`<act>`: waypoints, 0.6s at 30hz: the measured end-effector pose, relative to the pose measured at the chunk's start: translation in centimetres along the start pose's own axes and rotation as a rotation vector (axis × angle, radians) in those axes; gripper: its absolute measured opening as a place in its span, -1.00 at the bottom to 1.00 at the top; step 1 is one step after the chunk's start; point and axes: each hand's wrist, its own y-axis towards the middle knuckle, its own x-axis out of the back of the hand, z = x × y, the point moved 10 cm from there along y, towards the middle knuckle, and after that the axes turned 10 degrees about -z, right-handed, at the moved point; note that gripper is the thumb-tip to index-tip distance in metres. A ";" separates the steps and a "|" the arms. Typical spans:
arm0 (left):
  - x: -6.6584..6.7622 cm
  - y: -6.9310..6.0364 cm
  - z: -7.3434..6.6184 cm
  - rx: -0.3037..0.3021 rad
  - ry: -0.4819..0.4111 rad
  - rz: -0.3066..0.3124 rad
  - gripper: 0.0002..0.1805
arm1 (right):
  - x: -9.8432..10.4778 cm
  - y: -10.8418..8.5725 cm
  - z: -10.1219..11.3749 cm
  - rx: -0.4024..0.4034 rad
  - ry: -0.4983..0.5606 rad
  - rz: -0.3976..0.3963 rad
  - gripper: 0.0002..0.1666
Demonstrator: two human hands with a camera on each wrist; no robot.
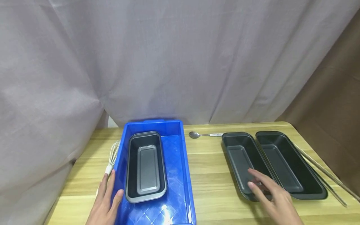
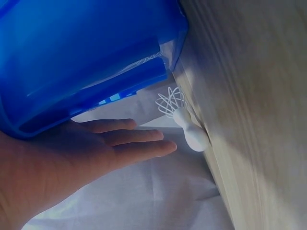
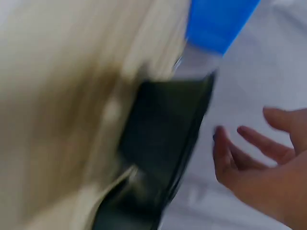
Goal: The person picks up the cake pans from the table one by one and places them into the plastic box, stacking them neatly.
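Observation:
My left hand (image 1: 104, 200) lies along the left outer side of a blue plastic bin (image 1: 189, 187), its fingers extended. Just beyond those fingertips a white-handled whisk (image 2: 194, 136) lies on the table. Inside the bin, toward its left wall, sits a dark loaf pan (image 1: 148, 168). Two more such pans lie side by side at the right: a nearer-to-centre loaf pan (image 1: 237, 156) and an outer loaf pan (image 1: 281, 162). Over the near end of the first of these hovers my right hand (image 1: 274, 197), thumb and fingers spread apart with nothing between them. The right wrist view is blurred.
A spoon (image 1: 194, 135) with a patterned handle lies near the table's back edge, its handle reaching the first right-hand pan. Long thin metal pieces (image 1: 327, 170) lie beside the outer pan. Grey cloth (image 1: 180, 62) hangs behind the wooden table (image 1: 208, 178).

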 end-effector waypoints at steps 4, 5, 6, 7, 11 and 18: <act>-0.1 0.0 0.0 -0.003 0.011 0.011 -0.22 | 3.2 -0.7 -4.1 -0.066 -0.137 -0.163 -0.68; -0.1 0.0 0.0 -0.004 0.013 0.014 -0.22 | 3.7 -0.9 -4.7 -0.062 -0.166 -0.191 -0.70; -0.1 0.0 0.0 -0.004 0.016 0.018 -0.22 | 4.0 -1.1 -5.4 -0.069 -0.208 -0.192 -0.69; -0.1 0.1 0.0 -0.005 0.020 0.020 -0.22 | 4.2 -1.4 -5.9 -0.075 -0.245 -0.184 -0.66; -0.1 0.1 -0.1 0.000 0.025 0.030 -0.23 | 3.1 -2.2 -8.1 -0.144 -0.346 -0.017 -0.50; -0.1 0.1 -0.2 -0.001 0.029 0.040 -0.23 | 0.6 -2.7 -10.9 -0.334 -0.279 0.316 -0.22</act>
